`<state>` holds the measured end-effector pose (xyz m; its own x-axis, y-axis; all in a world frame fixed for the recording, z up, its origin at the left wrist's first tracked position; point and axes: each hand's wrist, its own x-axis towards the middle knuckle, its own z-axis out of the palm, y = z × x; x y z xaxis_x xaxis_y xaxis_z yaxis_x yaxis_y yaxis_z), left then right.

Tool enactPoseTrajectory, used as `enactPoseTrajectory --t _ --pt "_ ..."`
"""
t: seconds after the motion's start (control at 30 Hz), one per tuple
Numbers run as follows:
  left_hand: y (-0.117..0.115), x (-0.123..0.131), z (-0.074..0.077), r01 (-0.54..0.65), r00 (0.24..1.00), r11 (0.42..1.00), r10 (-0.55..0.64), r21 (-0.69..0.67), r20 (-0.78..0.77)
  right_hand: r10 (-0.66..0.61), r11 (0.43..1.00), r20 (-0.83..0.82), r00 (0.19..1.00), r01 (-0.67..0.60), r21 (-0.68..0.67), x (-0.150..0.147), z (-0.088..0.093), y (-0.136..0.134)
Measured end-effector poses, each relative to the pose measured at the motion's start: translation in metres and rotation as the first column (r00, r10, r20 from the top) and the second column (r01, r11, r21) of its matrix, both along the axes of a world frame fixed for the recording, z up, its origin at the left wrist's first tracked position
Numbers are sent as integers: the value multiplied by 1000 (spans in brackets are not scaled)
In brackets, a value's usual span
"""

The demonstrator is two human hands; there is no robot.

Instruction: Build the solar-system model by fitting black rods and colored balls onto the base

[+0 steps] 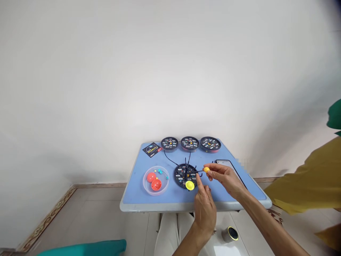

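Head cam, blue tbl point(133, 192), white wall point(170, 71), tile flr point(80, 213), right hand point(226, 179)

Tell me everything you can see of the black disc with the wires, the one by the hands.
The round black disc lies flat on the blue table. It looks like plastic and carries small white labels. Thin black wires spread from its centre, two longer ones running toward the far discs. A yellow saucer-shaped piece sits at its near rim. The right hand pinches a yellow ball, apparently on a wire's end. The left hand points a forefinger at the disc; contact is unclear.
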<state>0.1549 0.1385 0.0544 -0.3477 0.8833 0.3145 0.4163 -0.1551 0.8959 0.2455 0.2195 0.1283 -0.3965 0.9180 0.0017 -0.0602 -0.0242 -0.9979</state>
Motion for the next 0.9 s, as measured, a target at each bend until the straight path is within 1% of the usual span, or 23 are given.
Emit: enactPoseTrajectory --t 0.1,0.23,0.37,0.47,0.57,0.67,0.73,0.77,0.83,0.9 --pt "10 0 -3 -8 996 999 4 37 85 38 999 37 999 -38 0 -1 4 -1" --pt "19 -1 -1 6 991 993 -22 120 131 72 997 57 996 -72 -7 -3 8 -1" --pt "22 -2 3 -14 992 995 0 101 129 74 997 67 995 -76 26 -6 8 1" --pt "23 -3 3 -36 992 994 23 103 127 79 995 87 993 -84 54 -5 7 3" --pt "23 -3 1 -44 990 993 29 109 136 81 990 140 987 -95 102 -4 7 4" --pt "25 -3 -2 -46 989 993 30 112 144 91 973 221 971 -133 186 -3 11 4" --pt "25 -3 -4 -48 988 992 30 118 153 83 938 301 950 -176 297 -3 16 3" --pt "26 -2 -5 -48 986 991 28 122 162 68 905 355 933 -207 371 -3 19 2" --pt "26 -1 -7 -42 981 991 17 128 192 26 805 477 878 -301 511 -3 25 1" --pt "27 0 -8 -32 970 992 2 122 243 -13 683 590 807 -424 595 -3 31 -1"
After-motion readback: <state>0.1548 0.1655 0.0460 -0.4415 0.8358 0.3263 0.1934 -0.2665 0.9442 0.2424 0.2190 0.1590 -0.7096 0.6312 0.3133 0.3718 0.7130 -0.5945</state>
